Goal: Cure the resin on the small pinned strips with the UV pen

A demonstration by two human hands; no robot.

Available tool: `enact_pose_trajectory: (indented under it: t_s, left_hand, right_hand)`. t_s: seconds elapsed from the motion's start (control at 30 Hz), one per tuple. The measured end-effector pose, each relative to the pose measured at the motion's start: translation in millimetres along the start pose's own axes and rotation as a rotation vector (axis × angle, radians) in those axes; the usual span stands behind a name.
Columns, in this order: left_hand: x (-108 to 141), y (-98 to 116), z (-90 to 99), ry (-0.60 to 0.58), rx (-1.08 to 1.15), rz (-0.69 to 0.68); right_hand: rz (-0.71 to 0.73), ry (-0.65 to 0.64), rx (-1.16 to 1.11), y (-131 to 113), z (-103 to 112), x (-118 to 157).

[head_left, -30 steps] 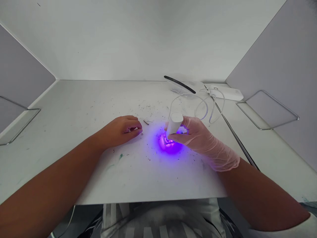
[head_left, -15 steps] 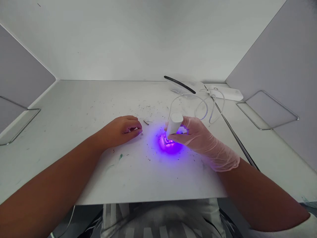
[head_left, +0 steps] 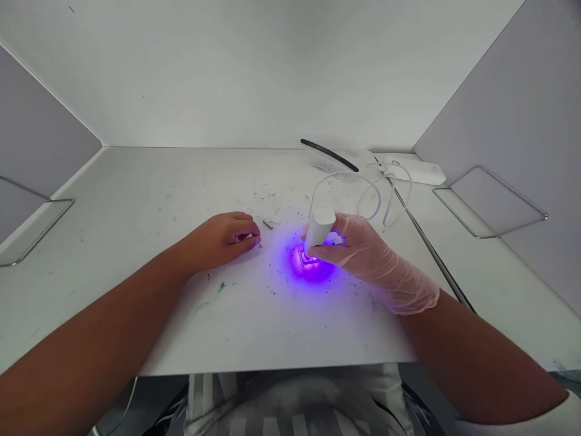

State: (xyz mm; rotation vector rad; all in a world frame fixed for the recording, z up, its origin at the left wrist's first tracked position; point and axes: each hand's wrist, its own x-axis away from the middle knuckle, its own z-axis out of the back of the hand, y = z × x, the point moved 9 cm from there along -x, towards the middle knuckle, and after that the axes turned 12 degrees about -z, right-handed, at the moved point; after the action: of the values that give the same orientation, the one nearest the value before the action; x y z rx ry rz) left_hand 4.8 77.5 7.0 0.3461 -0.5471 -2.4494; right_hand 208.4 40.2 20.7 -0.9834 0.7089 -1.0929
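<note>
My right hand (head_left: 358,245), in a thin clear glove, is wrapped round a white corded lamp (head_left: 321,224). Violet light from its lower end falls on a small clear square piece (head_left: 305,259) lying on the white table (head_left: 218,339). The lamp covers part of that piece. Ungloved, my left hand (head_left: 231,237) rests on the table to the left, fingers curled with the tips close together. Whatever may be between those fingertips is too small to make out. A short metal cylinder (head_left: 267,224) lies just beyond them.
A white cable (head_left: 380,197) loops behind my right hand towards a white device (head_left: 415,171). At the back lies a black curved strip (head_left: 329,154) by clear plastic. A long metal rod (head_left: 431,248) runs along the right. Wire frames (head_left: 490,201) stand at both sides. Dark crumbs dot the table.
</note>
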Motion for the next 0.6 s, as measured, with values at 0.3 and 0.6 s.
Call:
enact_pose_trajectory:
  t_s: [0.3,0.6]
  left_hand:
    - [-1.0,0.7,0.1,0.005,-0.002,-0.009]
    - [-1.2,2.4,0.8,0.002,0.0,-0.006]
  right_hand:
    - [0.004,-0.002,0.018,1.8,-0.5,-0.4]
    - [0.029,-0.005,0.014,0.7,-0.6,-0.7]
